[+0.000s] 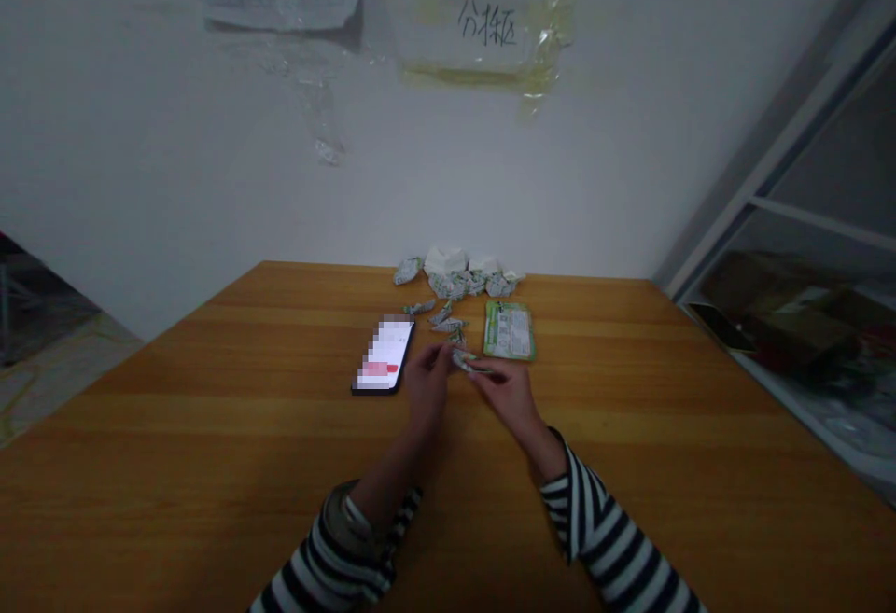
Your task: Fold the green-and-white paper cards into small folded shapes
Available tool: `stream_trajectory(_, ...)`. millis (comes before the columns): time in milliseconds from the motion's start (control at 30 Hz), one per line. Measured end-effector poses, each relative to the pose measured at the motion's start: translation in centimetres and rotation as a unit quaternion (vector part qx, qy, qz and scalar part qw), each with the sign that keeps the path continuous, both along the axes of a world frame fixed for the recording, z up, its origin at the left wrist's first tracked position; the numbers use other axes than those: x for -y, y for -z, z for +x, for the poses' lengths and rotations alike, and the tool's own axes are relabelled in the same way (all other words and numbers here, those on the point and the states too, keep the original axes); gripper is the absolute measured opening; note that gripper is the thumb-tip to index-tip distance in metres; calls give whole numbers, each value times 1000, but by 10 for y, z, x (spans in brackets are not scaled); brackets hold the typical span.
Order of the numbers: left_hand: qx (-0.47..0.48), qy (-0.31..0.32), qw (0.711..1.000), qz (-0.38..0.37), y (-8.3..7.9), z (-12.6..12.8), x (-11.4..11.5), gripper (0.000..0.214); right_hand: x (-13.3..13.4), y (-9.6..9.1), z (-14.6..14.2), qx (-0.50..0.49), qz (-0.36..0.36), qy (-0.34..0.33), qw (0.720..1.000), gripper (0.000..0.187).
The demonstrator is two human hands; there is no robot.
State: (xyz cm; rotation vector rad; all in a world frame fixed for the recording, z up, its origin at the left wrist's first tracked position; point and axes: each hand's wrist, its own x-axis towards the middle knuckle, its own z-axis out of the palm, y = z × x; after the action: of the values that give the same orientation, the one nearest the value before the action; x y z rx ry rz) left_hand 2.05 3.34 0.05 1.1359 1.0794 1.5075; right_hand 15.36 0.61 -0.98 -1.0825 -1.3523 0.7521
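Note:
My left hand [427, 378] and my right hand [505, 387] meet over the wooden table [210, 426], both pinching a small folded piece of green-and-white paper [463, 360] between the fingertips. Just beyond them lie a few similar folded pieces [446, 318], and a heap of several more [458, 277] sits at the table's far edge. A flat green-and-white paper sheet [509, 329] lies to the right of the hands. A phone [385, 355] with a lit screen lies to the left of my left hand. Both sleeves are black-and-white striped.
A white wall stands right behind the table, with taped paper sheets [483, 20] high up. A metal-framed shelf [805, 305] holding dim objects runs along the table's right side. The floor drops away at the left.

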Motion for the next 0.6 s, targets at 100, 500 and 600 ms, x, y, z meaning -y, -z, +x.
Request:
stream_trajectory(100, 109, 18, 993, -44, 0, 5, 3, 37, -1, 4, -3, -49, -27, 43, 997, 18)
stream_trajectory(500, -63, 85, 994, 7, -3, 9, 1, 24, -4, 5, -2, -232, -81, 52, 968, 39)
stream_trajectory(600, -91, 75, 993, -1, -1, 3, -1, 20, -4, 3, -1, -231, -114, -5, 966, 41)
